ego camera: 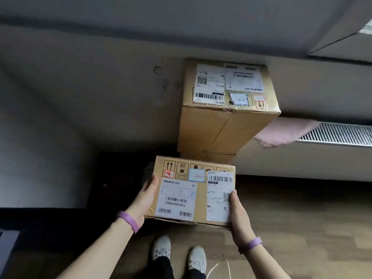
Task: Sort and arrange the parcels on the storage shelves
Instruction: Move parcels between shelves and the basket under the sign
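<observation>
A flat brown cardboard parcel (199, 188) with white shipping labels and handling symbols on top hangs in the air in front of me. My left hand (144, 199) grips its left side, thumb on the top edge. My right hand (238, 212) grips its right side, thumb lying on a label. Beyond it, a larger brown parcel (225, 121) with labels on its top face stands against the wall, resting on another cardboard box (203, 156) of which only a strip shows.
A grey wall (90, 87) runs behind the parcels. A white radiator (332, 135) lies to the right, with a pink cloth (285, 131) draped over its left end. The floor is wood. A dark surface (40, 220) sits at the lower left. My shoes (179, 252) stand below.
</observation>
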### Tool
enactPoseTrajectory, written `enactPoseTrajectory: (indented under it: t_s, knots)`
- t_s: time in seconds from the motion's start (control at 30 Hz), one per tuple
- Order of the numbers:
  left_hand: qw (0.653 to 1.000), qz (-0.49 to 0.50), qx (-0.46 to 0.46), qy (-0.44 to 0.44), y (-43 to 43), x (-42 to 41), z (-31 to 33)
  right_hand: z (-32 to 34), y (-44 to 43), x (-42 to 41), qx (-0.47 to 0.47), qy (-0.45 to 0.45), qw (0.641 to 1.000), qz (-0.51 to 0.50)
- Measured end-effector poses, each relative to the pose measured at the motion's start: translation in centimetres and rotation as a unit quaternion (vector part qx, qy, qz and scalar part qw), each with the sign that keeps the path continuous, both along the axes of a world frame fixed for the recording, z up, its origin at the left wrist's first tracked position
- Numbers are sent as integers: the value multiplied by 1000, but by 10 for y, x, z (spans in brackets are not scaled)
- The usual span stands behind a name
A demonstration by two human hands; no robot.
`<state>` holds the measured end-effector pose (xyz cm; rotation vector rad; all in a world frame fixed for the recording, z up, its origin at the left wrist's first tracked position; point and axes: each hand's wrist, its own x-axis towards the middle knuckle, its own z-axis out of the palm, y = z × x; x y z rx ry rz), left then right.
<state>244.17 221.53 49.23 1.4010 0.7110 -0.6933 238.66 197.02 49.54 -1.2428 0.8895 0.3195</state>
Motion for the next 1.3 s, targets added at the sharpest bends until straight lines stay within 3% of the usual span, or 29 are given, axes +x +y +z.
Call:
enactPoseTrajectory:
  t_s: [0.37,0.73,0.93,1.07,1.17,1.3]
  knots:
    - [997,0,32,74,-36,16,-179,-186,-37,26,-10,38,997,59]
    - [995,-5,40,93,-66,1,-281,-286,-60,0,-64,72,989,109]
    - [993,-18,94,63,-73,15,-279,-291,-63,15,-110,63,984,127]
    - [994,-30,104,35,-78,22,-254,-271,-68,25,-189,79,971,126]
    - [992,-42,116,4,-78,24,-215,-235,-68,34,-238,68,960,132]
    - [993,-56,104,1,-77,24,-128,-153,-48,45,-226,40,957,175]
